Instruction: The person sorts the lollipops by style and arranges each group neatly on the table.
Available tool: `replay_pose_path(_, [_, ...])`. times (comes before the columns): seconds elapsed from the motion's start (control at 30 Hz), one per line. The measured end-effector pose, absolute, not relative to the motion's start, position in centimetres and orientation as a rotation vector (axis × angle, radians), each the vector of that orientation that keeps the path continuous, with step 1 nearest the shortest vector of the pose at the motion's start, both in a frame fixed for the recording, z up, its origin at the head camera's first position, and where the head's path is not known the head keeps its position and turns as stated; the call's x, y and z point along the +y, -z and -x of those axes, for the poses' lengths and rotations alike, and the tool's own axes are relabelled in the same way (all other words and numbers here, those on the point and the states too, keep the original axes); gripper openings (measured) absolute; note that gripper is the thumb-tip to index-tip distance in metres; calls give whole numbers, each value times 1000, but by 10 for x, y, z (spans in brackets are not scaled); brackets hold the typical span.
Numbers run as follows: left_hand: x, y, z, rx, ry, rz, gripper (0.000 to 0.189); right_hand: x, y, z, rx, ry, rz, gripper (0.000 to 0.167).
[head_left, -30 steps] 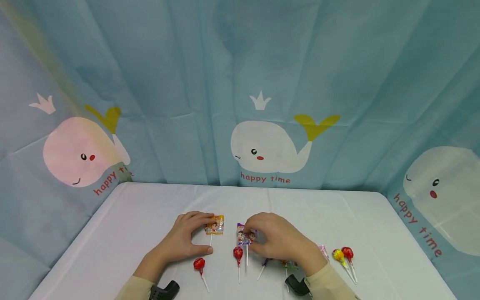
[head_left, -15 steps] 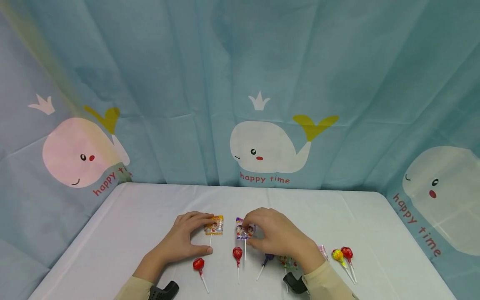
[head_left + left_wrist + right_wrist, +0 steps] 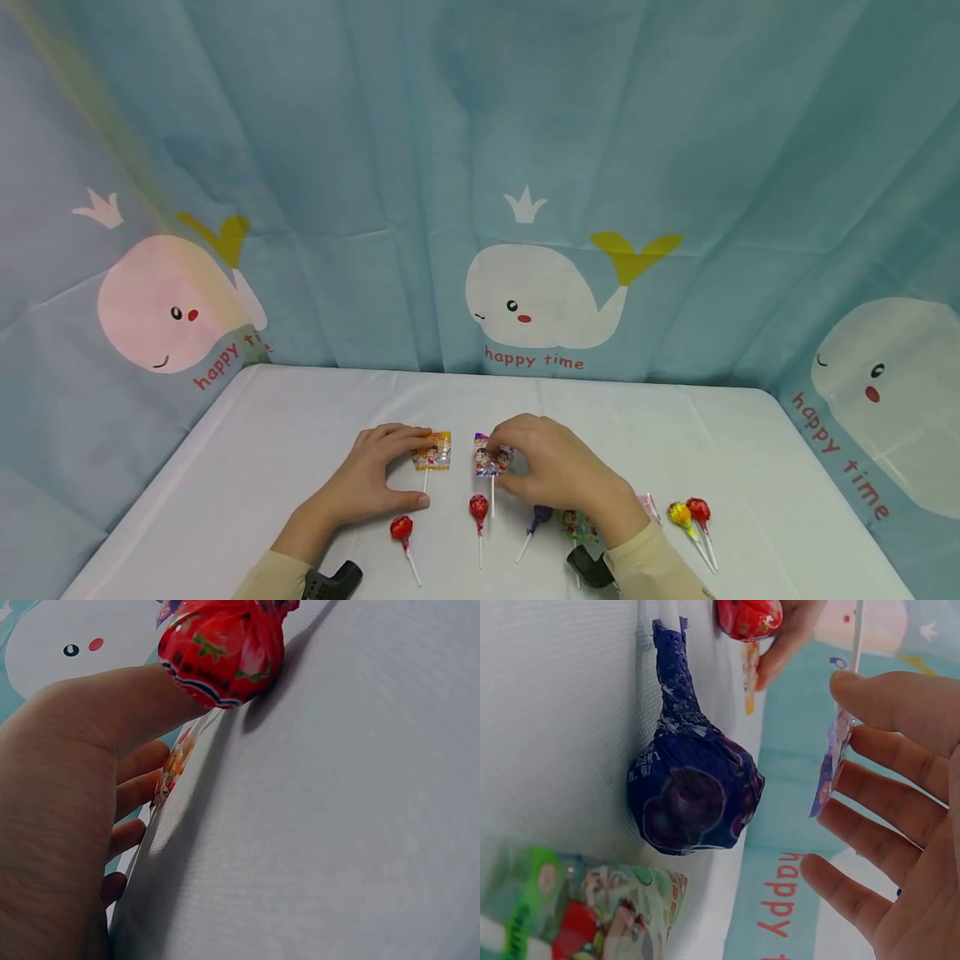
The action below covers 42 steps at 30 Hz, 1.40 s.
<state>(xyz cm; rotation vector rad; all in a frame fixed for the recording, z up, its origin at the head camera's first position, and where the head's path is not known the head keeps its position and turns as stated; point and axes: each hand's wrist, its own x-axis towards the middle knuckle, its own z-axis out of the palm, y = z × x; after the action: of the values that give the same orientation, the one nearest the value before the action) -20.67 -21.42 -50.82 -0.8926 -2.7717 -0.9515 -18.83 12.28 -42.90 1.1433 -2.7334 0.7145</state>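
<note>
My left hand (image 3: 375, 475) rests its fingertips on a flat lollipop in an orange wrapper (image 3: 442, 450) on the table. Its thumb lies apart, near the stick's lower end. Just in front of that hand lies a red-wrapped lollipop (image 3: 401, 527), large in the left wrist view. My right hand (image 3: 562, 471) pinches a flat lollipop in a purple wrapper (image 3: 482, 458) between thumb and fingers, stick towards me. The right wrist view shows this purple packet (image 3: 829, 769) raised off the cloth. Between the hands lies a second red lollipop (image 3: 478, 507).
Under the right wrist lie a dark blue lollipop (image 3: 540, 515) and a green-wrapped one (image 3: 576, 523). Further right are a yellow lollipop (image 3: 679, 512), a red lollipop (image 3: 699, 508) and a partly hidden pink wrapper (image 3: 649, 505). A whale-print curtain (image 3: 375, 292) stands behind the white table (image 3: 315, 408).
My right hand has moved slightly away from me with the purple-wrapped lollipop, uncovering more of the dark blue and green ones. The left hand stays on the orange-wrapped lollipop.
</note>
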Motion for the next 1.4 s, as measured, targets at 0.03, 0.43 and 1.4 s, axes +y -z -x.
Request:
replay_pose_path(0.03, [-214, 508, 207, -2772, 948, 894, 79, 123, 430, 189, -2736, -714, -1139, 28])
replay_pose_path(0.43, [-214, 509, 209, -2792, 949, 881, 81, 111, 430, 196, -2741, -720, -1138, 25])
replay_pose_path(1.4, [-214, 506, 208, -2820, 971, 877, 78, 86, 436, 215, -2799, -735, -1104, 26])
